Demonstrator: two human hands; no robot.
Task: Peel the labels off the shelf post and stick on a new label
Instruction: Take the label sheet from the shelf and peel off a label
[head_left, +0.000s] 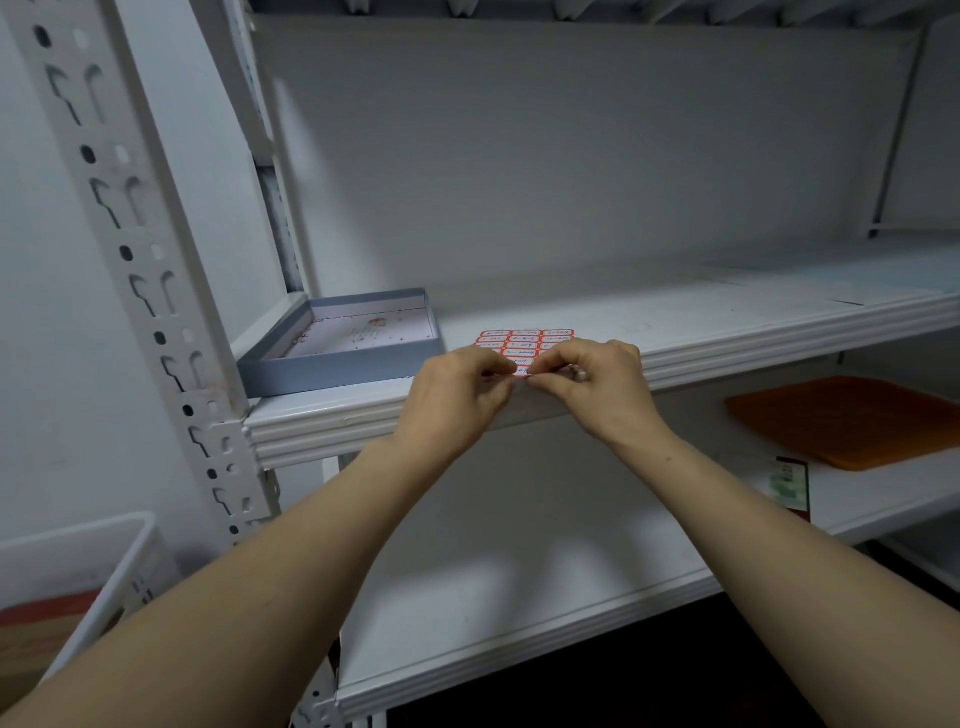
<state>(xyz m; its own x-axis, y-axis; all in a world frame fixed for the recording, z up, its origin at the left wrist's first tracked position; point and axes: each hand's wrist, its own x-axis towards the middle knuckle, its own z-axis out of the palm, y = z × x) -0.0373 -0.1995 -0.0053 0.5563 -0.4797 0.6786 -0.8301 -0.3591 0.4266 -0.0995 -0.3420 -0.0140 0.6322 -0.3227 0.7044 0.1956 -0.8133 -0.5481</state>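
**Status: picking new label, post not relabelled yet**

Head view: left hand (457, 387) and right hand (597, 382) are both pinching the near edge of the red-bordered label sheet (524, 340), which is lying on the shelf (727, 322) just beside the grey tray (332, 371). Fingertips are meeting there; can't tell if 1 label is lifting. Shelf post (135, 249) at left is showing 0 labels on its visible stretch, so I'm judging peel-off done. Sticking on the new label is what's remaining.
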